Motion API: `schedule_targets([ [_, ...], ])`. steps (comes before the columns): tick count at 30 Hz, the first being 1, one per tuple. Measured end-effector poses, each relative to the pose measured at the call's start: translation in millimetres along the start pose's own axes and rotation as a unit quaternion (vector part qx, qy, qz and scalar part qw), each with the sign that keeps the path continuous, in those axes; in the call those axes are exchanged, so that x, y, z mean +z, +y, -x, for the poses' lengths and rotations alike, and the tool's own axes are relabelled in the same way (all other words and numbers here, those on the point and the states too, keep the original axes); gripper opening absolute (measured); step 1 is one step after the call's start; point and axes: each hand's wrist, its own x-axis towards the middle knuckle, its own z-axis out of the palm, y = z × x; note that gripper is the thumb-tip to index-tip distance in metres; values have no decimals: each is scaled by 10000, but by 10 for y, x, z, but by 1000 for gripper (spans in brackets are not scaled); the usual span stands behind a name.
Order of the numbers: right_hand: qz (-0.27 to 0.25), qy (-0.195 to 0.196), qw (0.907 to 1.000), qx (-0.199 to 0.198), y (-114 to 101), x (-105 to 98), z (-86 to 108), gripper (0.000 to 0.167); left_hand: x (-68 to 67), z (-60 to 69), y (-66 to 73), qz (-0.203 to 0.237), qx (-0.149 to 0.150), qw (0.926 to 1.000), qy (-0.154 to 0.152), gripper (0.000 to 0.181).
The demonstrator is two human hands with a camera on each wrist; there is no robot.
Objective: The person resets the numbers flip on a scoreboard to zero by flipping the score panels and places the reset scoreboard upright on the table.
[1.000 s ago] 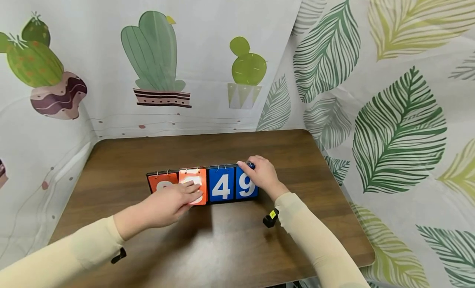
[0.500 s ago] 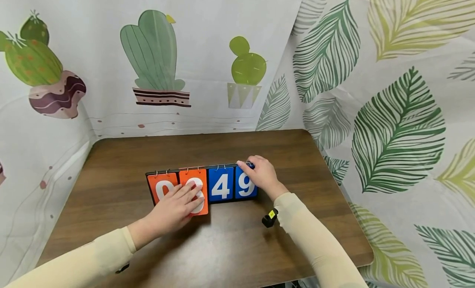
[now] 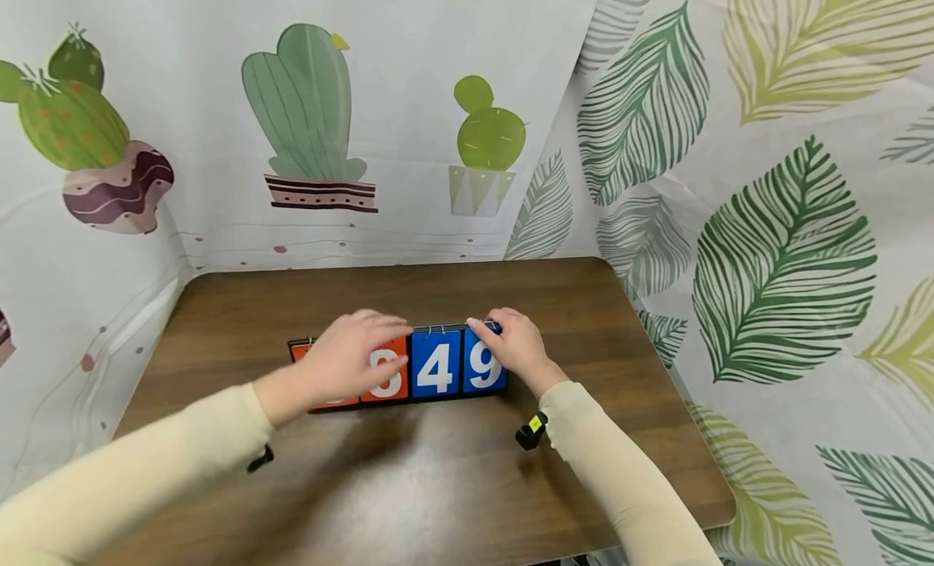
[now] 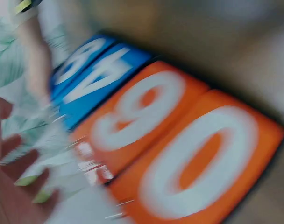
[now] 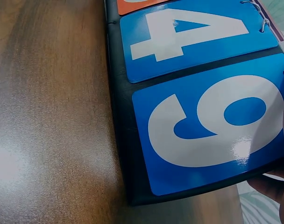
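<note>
A flip scoreboard (image 3: 436,363) stands tilted on the table, two orange cards on its left and two blue ones on its right. The blue cards read 4 and 9. Blurred in the left wrist view, the outer orange card (image 4: 198,163) shows 0 and the inner orange card (image 4: 139,112) looks like a 6. My left hand (image 3: 339,359) hovers before the orange cards with its fingers loosely spread, holding nothing and partly hiding them. At the board's top right corner my right hand (image 3: 514,347) grips the frame, thumb in front and other fingers behind.
The brown wooden table (image 3: 409,501) lies under the board, its far edge near a patterned cloth backdrop (image 3: 409,104). Metal rings (image 5: 263,23) join the cards to the black frame. A black wrist device (image 3: 531,432) hangs below the right sleeve.
My left hand let the inner orange card fall back against the board, then rose toward the top rings. A white-and-orange card face gave way to a numbered one. My right hand kept its grip.
</note>
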Motion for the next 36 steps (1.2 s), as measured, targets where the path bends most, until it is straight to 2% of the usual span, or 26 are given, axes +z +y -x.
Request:
schedule_targets([
  [2,-18,11,10000,8,15,-1,5,64,-216,-246,-6,545,-435,9960,-566,47],
  [4,-50,29,10000,4,28,-2,11,64,-409,-495,-32,1026,-860,9820,-1331,41],
  [7,-72,43,10000,21,49,0,16,65,-605,-859,-131,1284,-1396,9509,-2447,38],
  [10,-59,26,10000,28,66,6,22,68,-691,-1146,-237,1042,-1879,9131,-3465,45],
  [13,-43,4,10000,63,75,7,35,68,-667,-1342,-286,722,-2234,8713,-4308,64],
  [15,-82,26,9999,87,72,3,40,66,-609,-1435,-283,665,-2387,8443,-4752,75],
  [17,-94,25,9999,95,59,1,41,64,-532,-1502,-273,729,-2531,8160,-5146,77],
  [19,-125,23,9999,64,39,6,37,64,-451,-1542,-294,846,-2744,7905,-5410,75],
  [22,-130,39,9999,-11,17,30,31,63,-323,-1568,-405,1040,-3084,7591,-5638,74],
  [23,-116,50,9999,-33,14,39,30,64,-292,-1566,-451,1115,-3234,7510,-5649,75],
  [25,-104,69,9999,-62,14,49,30,66,-243,-1550,-535,1268,-3492,7380,-5634,79],
  [27,-81,51,9999,-46,16,48,29,69,-224,-1523,-583,1328,-3693,7316,-5574,82],
  [29,-60,36,10000,-26,22,43,27,71,-220,-1499,-619,1394,-3845,7299,-5476,83],
  [34,-44,87,10000,2,33,27,13,68,-209,-1490,-694,1416,-3952,7317,-5370,88],
  [36,-45,93,9999,-14,32,20,8,67,-205,-1496,-730,1532,-4037,7245,-5373,94],
])
